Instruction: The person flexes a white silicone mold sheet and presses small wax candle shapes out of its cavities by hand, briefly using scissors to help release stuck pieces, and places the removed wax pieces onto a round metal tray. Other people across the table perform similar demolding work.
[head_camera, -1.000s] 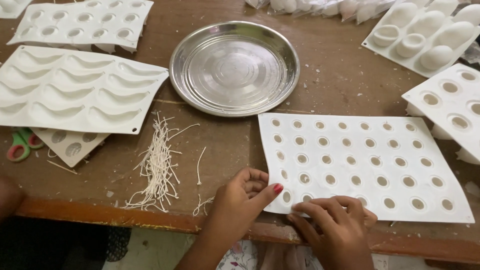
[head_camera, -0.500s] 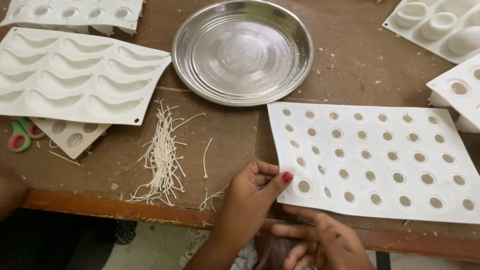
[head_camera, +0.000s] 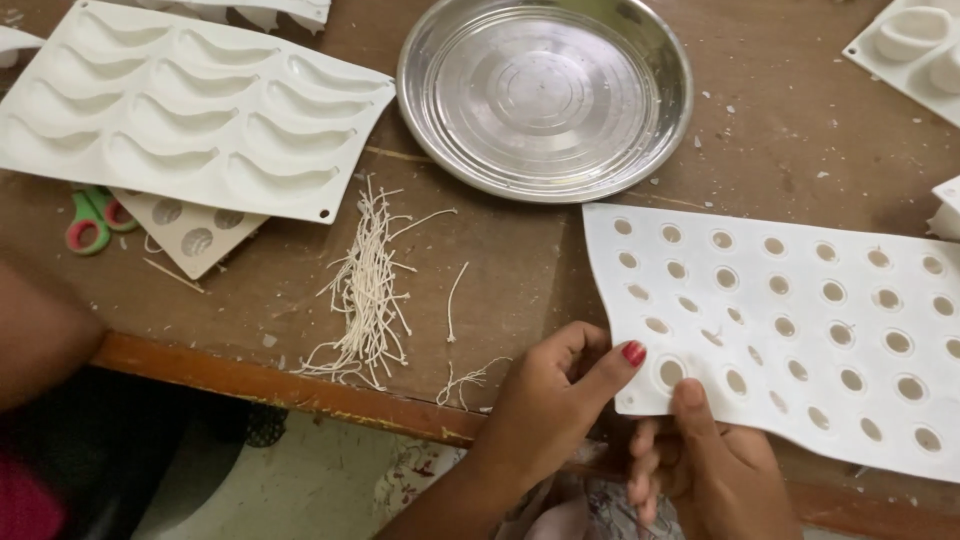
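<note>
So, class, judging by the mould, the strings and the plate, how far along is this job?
Done: a pile of cut white strings lies on the table. In hand: the left hand and right hand pinch the near corner of the round-hole mould. Left: no string shows in its holes, and the steel plate holds nothing.

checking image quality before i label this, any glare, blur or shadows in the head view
Head view: mostly sharp, lit softly and evenly; the steel plate shows a broad pale sheen but no blown-out glare; the white mould sheet with round holes casts a thin shadow along its near edge; the left hand and right hand look slightly soft; the dark area under the table edge loses detail.
</note>
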